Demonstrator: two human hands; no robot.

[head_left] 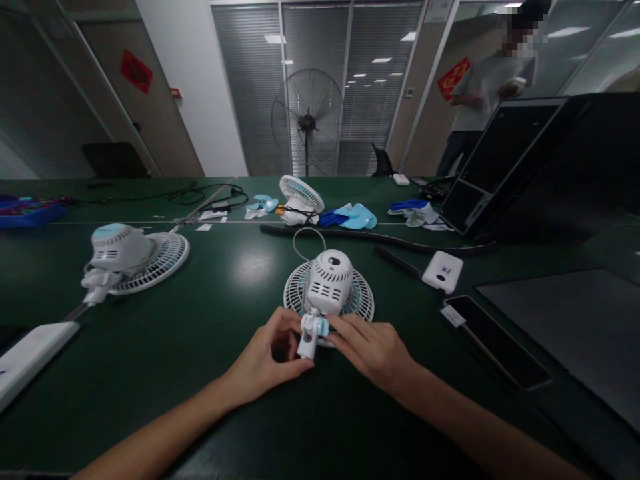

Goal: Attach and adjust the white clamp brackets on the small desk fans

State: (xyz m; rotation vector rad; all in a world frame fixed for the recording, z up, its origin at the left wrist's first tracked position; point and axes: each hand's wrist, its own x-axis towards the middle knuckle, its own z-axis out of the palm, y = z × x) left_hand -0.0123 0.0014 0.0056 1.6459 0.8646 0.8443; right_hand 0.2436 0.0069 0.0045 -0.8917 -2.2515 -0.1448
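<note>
A small white fan (330, 281) lies with its round grille down on the green table, its motor housing facing up. At its near end is a white neck bracket (309, 335) with a light-blue knob (323, 327) on its right side. My left hand (267, 357) grips the bracket from the left, with the thumb at its lower end and the fingers curled behind. The fingertips of my right hand (373, 347) are closed on the blue knob. A thin cable loops up behind the motor housing.
Another white fan (123, 253) lies at left, near a white bar (35, 353). Behind are a third fan (300, 200), blue blades (357, 217) and a black tube (400, 242). At right are a phone (497, 340), a white device (443, 272) and a black case (540, 167). A person (483, 93) stands beyond.
</note>
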